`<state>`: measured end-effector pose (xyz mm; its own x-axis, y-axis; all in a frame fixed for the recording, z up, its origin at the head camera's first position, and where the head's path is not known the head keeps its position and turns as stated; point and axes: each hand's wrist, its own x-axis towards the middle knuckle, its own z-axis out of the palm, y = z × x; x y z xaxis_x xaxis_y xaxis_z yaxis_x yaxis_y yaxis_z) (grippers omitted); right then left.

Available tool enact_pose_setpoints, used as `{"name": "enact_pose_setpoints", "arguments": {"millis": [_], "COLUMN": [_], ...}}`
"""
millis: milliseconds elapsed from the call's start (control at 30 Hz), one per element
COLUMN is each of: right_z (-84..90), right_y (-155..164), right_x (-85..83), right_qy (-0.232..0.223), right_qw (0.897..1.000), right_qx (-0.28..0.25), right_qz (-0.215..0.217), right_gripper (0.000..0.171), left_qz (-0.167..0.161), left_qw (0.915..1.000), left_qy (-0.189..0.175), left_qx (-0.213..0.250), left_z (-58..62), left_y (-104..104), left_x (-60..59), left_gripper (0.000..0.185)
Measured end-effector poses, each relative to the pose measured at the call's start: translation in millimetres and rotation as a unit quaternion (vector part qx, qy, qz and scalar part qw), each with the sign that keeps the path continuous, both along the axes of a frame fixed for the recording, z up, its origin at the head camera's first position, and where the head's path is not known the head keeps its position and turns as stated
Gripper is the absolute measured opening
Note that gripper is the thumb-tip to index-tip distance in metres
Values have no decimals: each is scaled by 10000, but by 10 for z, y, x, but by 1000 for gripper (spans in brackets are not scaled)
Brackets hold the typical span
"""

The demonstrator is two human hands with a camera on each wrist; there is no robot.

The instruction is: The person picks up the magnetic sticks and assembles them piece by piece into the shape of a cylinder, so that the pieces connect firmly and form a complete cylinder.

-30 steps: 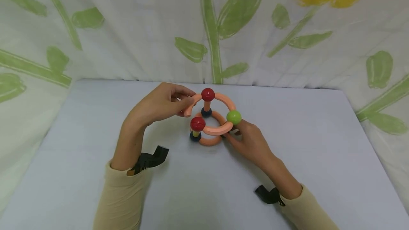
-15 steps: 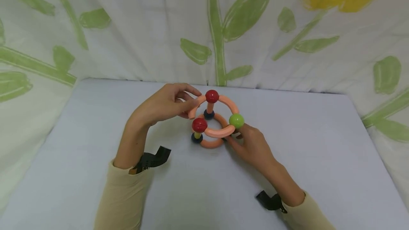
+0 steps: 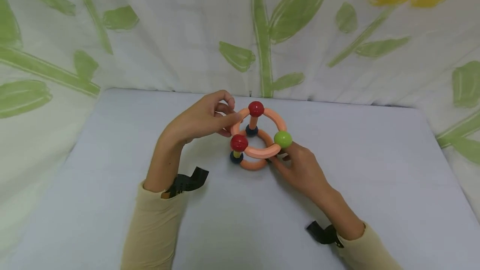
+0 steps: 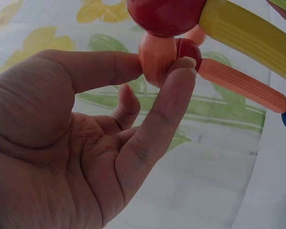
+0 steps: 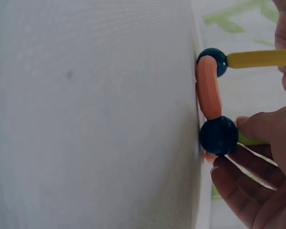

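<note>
Here we see the rod-and-ball toy frame (image 3: 258, 141) standing mid-table (image 3: 112, 170). Our left hand (image 3: 202, 120) pinches the free end of an upper orange curved rod (image 4: 157, 57); our right hand (image 3: 300, 168) grips the frame under the green ball (image 3: 283, 139).
</note>
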<state>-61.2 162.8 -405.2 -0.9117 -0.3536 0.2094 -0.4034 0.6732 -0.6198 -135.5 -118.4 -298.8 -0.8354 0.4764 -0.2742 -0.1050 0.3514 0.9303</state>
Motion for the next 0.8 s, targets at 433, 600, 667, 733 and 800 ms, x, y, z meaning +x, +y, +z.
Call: {"name": "enact_pose_setpoints", "arguments": {"millis": [433, 600, 667, 733, 800], "right_z": [-24, -46, -45, -41, -39], "right_y": [-4, -44, -56, -60, -60], "right_x": [-17, -34, -38, -40, -42], "right_qy": [-104, -130, -110, -88, -71], "right_qw": [9999, 9999, 9999, 9999, 10000], "right_qx": [-110, -96, -72, -60, -46], "right_qz": [-28, 14, 9, -6, -13], "right_gripper": [34, 32, 32, 32, 32], "left_qz": [-79, -73, -75, -91, -99], "left_qw": [9999, 9998, 9998, 9998, 9998], "left_qy": [-62, -122, -112, -100, -72], "left_qx": [-71, -122, -134, -148, -181], "left_z": [27, 16, 13, 11, 5], "left_y": [-5, -41, -47, -45, -43], "left_x": [-22, -20, -23, -30, -40], "left_gripper": [30, 34, 34, 34, 36]}}
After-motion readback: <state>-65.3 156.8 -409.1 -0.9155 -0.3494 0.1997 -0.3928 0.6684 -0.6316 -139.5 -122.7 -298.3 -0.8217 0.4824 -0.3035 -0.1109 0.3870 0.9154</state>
